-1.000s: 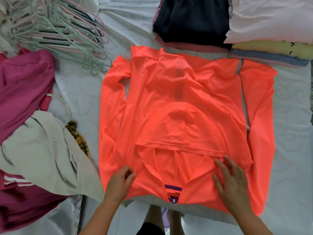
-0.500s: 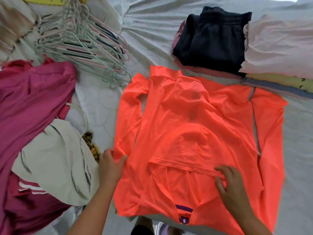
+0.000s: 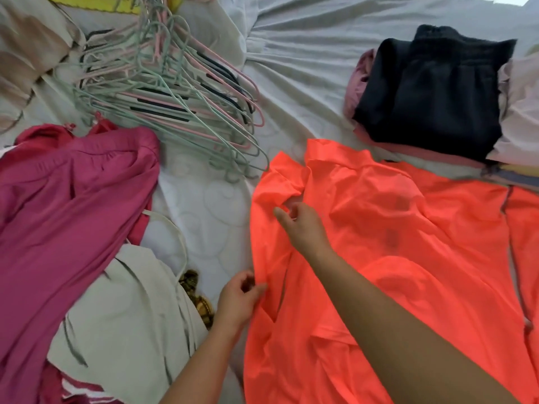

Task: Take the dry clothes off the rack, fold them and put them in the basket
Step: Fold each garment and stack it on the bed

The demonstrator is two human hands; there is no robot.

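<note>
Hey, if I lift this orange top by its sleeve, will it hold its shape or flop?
Likely floppy: the orange top bunches where the right hand pinches its sleeve. Probably light, since the thin fabric shows darker patches through. It may slide on the smooth sheet.

We see a neon coral-orange top point(image 3: 393, 228) with thin grey seams on a white bed sheet point(image 3: 210, 205) quilted in faint swirls. Around it lie a magenta garment point(image 3: 73, 193), a cream garment point(image 3: 122, 316), a yellow-brown checked scrap point(image 3: 201, 301), mint and pink hangers point(image 3: 175, 91) with black strips, and a folded black garment point(image 3: 431, 91).
</note>
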